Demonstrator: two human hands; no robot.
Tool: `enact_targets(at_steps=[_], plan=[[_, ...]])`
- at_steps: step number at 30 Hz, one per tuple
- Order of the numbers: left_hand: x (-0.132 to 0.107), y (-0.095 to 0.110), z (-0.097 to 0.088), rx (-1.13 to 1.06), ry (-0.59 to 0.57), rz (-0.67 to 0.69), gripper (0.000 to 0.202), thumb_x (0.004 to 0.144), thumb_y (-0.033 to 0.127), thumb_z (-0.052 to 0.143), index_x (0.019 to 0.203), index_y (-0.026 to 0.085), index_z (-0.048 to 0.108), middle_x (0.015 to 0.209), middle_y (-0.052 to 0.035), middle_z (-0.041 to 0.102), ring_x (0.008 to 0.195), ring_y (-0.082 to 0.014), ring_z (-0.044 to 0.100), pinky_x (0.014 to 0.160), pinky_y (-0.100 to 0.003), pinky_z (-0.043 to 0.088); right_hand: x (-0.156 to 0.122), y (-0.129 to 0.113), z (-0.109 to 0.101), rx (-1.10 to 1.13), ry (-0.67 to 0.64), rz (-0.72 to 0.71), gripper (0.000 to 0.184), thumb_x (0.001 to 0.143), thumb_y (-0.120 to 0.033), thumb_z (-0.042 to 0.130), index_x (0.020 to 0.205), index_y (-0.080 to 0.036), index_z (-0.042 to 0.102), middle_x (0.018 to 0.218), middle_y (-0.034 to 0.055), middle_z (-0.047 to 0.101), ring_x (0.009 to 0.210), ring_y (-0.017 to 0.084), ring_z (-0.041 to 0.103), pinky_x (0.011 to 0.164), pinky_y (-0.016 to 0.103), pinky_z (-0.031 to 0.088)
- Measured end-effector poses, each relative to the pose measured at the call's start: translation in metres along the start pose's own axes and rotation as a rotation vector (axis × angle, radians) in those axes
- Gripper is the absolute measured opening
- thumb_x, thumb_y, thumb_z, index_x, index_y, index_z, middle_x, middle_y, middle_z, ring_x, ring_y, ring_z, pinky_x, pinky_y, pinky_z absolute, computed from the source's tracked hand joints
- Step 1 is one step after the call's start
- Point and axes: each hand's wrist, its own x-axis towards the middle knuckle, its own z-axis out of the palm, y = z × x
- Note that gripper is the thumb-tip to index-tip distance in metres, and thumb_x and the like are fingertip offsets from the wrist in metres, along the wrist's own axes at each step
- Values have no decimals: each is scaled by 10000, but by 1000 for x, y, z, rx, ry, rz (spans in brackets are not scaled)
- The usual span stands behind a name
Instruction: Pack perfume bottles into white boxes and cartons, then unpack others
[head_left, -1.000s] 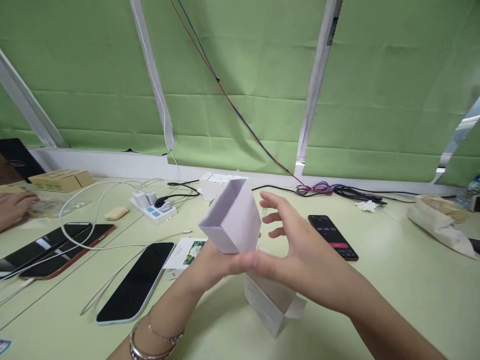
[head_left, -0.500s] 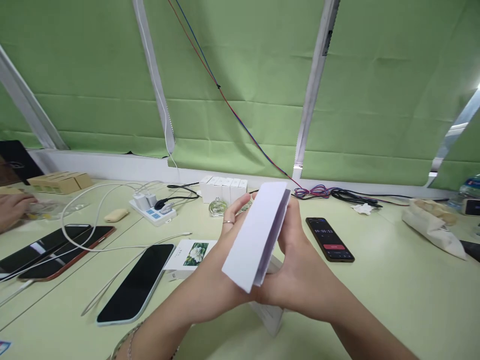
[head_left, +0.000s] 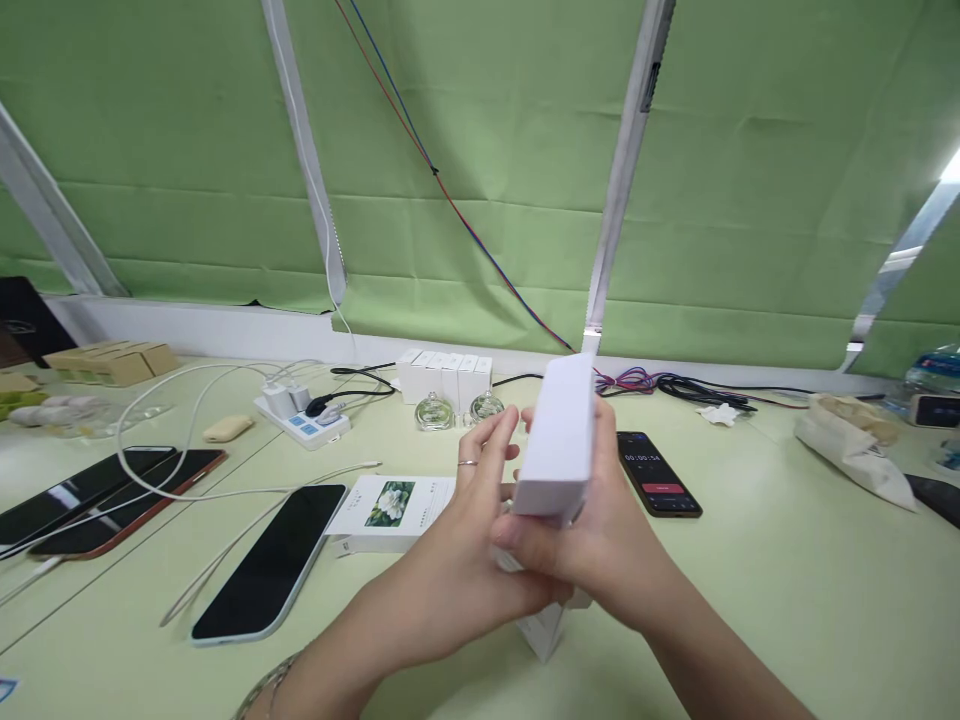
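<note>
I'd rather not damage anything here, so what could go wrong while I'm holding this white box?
The white cardboard box could crease if your right hand squeezes too hard. The white carton below your hands is mostly hidden by them, so you might bump it unseen. The round clear bottles sit just beyond your left hand, so a forward swing might knock them.

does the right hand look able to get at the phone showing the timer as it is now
Probably yes: the phone lies close beside the right hand with nothing on it, though that hand holds the white box.
</note>
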Motion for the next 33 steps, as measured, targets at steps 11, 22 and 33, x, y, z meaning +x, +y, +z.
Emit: enact_targets(at_steps=[11,22,33], plan=[[-2,-49,-13,223,102,58,196,862,255,450,1033,271,545,1105,-43,485,1022,-228,445,884,-374,399,3,11,-18,315,-326,79,733,527,-592,731,1146,-275,500,1013,43,620,995,277,595,849,450,472],[0,-40,7,173,-64,12,260,836,176,440,1020,265,602,1017,-19,544,912,-181,534,816,-311,457,-3,16,-20,179,-84,394,748,577,-552,718,1173,-227,405,988,73,577,878,233,597,708,347,497],[-19,-33,45,75,178,-164,405,809,197,481,1201,284,422,1105,-58,423,939,-201,529,816,-350,485,-13,27,12,-261,518,192,1003,646,-349,687,1332,-335,-46,1342,116,343,1078,267,523,799,395,519]])
